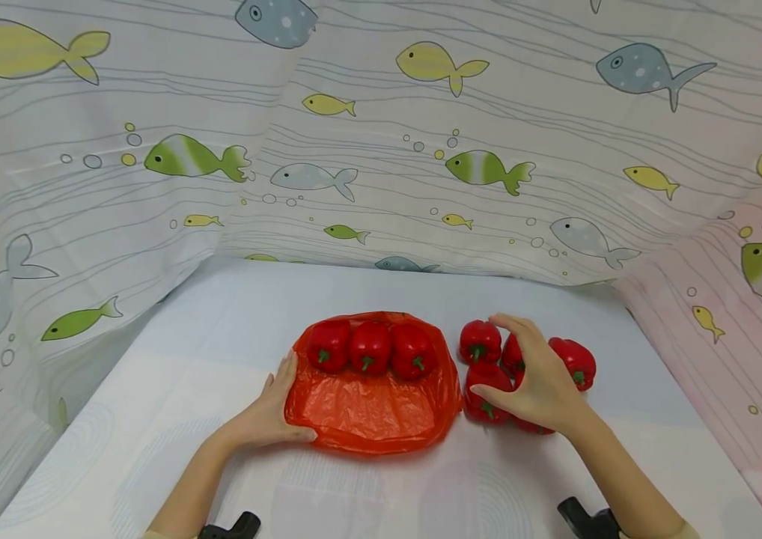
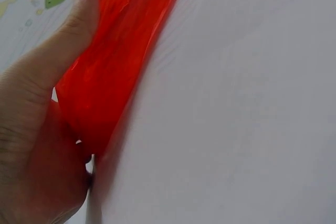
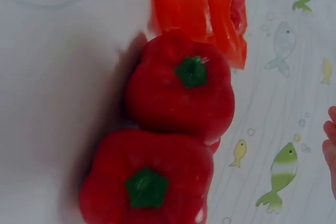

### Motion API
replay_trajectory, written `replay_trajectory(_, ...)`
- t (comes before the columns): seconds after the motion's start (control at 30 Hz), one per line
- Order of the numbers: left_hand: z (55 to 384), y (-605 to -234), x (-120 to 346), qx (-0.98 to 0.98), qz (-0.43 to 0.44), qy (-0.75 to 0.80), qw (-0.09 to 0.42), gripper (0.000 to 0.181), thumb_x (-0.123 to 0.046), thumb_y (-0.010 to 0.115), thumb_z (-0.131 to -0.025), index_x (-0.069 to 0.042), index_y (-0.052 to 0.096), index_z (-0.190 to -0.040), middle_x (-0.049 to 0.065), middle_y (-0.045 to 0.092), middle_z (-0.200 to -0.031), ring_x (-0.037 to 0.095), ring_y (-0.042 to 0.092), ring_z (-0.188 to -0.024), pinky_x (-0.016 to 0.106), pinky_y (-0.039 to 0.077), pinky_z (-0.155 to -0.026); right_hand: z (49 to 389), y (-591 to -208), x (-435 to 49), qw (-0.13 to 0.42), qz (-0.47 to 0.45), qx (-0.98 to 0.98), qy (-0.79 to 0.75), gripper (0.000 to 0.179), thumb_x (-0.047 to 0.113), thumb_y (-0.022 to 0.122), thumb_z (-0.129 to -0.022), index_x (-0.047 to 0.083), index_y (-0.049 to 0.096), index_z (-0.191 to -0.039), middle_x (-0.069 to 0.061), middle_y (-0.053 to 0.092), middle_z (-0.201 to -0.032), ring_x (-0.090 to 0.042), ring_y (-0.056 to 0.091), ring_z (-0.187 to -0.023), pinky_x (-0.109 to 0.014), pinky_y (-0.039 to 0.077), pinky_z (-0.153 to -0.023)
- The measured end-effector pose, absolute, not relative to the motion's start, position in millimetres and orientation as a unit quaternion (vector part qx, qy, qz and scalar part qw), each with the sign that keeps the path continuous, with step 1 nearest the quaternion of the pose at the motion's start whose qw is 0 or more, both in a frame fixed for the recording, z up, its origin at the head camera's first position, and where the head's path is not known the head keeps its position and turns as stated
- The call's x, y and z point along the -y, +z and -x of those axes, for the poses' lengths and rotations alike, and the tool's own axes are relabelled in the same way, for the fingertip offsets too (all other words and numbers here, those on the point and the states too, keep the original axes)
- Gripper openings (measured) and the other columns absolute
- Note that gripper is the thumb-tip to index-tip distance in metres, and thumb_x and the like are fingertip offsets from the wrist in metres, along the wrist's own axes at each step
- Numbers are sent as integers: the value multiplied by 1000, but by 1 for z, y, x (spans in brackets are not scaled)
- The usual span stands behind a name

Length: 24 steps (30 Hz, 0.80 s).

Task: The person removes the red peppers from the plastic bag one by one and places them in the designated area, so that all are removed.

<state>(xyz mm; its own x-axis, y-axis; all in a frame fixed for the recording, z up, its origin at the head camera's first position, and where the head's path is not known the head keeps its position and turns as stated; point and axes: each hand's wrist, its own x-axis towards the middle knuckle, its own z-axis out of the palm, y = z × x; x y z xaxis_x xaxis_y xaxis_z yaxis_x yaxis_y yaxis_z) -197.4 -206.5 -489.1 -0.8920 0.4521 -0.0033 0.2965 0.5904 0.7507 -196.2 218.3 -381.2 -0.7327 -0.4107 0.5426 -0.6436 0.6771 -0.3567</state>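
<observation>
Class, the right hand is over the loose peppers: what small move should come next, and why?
Probably, the right hand should close its spread thumb and fingers round the front-left loose pepper. In the head view its thumb already overlaps that pepper, the left hand rests against the orange plastic bag, and there is bare room before the row of three peppers.

Three peppers [image 1: 370, 346] in bag [image 1: 367, 412], other peppers [image 1: 486, 379] right

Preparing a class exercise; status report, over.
Left hand against round orange plastic bag. Right hand spread over loose, rounded red peppers with green stems. Three peppers bagged. No obstruction visible.
</observation>
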Motion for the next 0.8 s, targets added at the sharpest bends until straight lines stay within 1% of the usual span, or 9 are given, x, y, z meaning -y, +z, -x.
replay_trajectory(0.13,197,-490,207,-888,-209,399,96,132,-44,83,-69,8,-8,-149,26,-9,-157,42,-11,-143,62,-6,-110,199,-377,-207,196,-295,891,284,97,29,92,-61,11,41,-142,-3,47,-139,-20,44,-126,-45,55,-84)
replay_trajectory(0.27,196,-489,206,-886,-209,402,96,131,-44,82,-69,8,-8,-149,26,-9,-157,41,-11,-143,62,-6,-110,202,-375,-196,182,-297,892,290,96,32,90,-63,14,40,-142,-1,45,-140,-19,45,-126,-44,54,-85)
replay_trajectory(0.37,196,-489,206,-885,-210,405,96,131,-43,83,-69,8,-8,-149,26,-9,-157,42,-11,-143,63,-6,-110,205,-374,-188,178,-302,890,291,95,34,90,-64,14,40,-143,-2,45,-140,-19,45,-126,-44,54,-85)
replay_trajectory(0.57,197,-489,206,-886,-210,403,96,132,-44,83,-69,8,-8,-149,26,-9,-157,41,-11,-143,62,-6,-110,211,-374,-174,172,-315,882,305,92,35,88,-66,11,41,-141,-2,45,-140,-20,43,-128,-45,52,-88)
replay_trajectory(0.67,197,-489,205,-885,-211,403,96,132,-44,82,-69,8,-8,-149,25,-9,-157,41,-11,-143,62,-6,-110,213,-375,-168,173,-322,880,304,91,35,87,-67,10,41,-141,-3,46,-140,-21,43,-128,-45,53,-87)
replay_trajectory(0.8,197,-489,205,-885,-212,404,95,132,-45,82,-69,9,-8,-149,26,-9,-157,41,-11,-143,63,-6,-110,216,-375,-160,171,-322,881,302,89,36,86,-69,13,41,-142,-2,45,-140,-19,44,-127,-43,54,-85)
